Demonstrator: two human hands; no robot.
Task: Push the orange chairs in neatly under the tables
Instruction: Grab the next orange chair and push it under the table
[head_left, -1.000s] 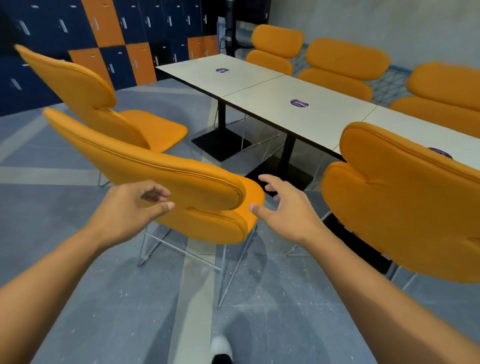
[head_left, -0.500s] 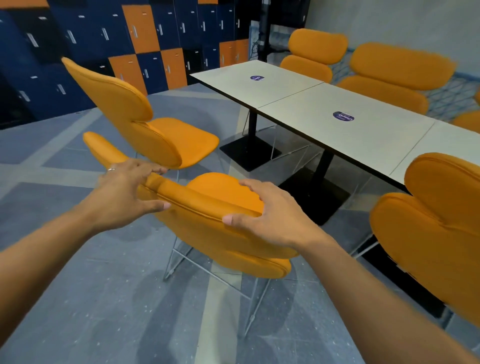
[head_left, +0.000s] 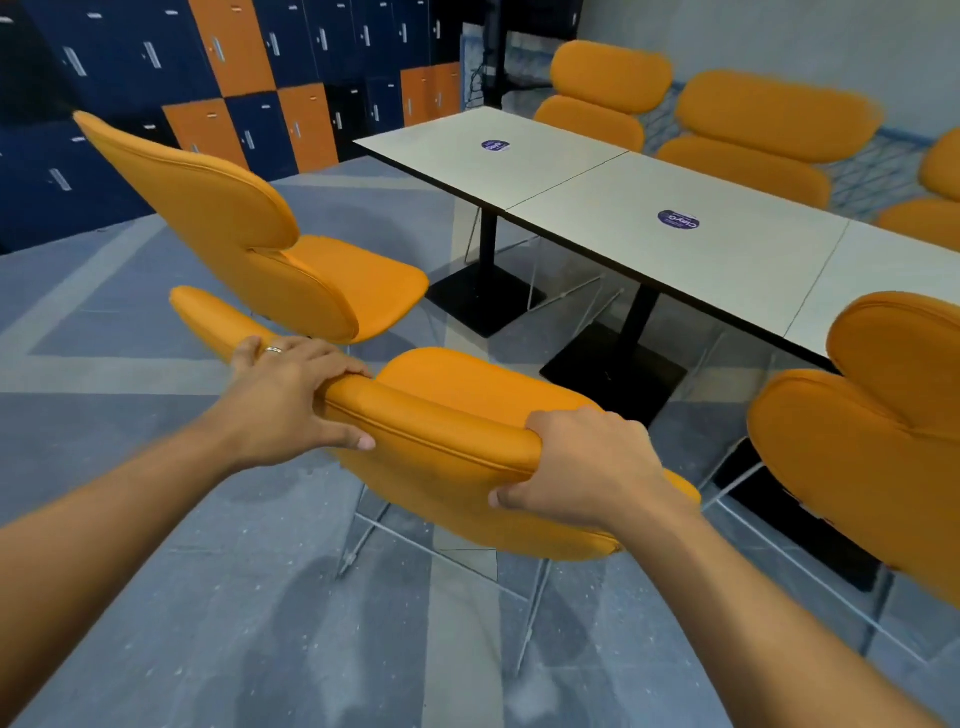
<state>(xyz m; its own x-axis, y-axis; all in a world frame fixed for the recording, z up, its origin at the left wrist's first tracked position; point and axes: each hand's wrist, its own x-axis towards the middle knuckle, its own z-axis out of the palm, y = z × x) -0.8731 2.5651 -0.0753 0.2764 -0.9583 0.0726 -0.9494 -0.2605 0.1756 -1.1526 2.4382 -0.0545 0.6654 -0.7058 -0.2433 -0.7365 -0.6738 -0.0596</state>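
An orange chair (head_left: 441, 441) stands right in front of me, its seat pointing toward the row of white tables (head_left: 613, 208). My left hand (head_left: 285, 395) is clamped over the top of its backrest near the left end. My right hand (head_left: 582, 467) grips the same backrest edge at the right end. The chair stands out on the floor, short of the table edge. A second orange chair (head_left: 249, 228) stands farther left, also away from the tables. A third (head_left: 872, 431) sits at the right, close to the table edge.
Black table pedestals (head_left: 618, 369) stand on the floor beyond the held chair. More orange chairs (head_left: 753, 135) line the tables' far side. Blue and orange lockers (head_left: 218, 78) cover the back wall. Grey carpet stretches to the left.
Both hands went from open and reaching to closed on the near chair's backrest. My view has moved closer to the chair and tables.
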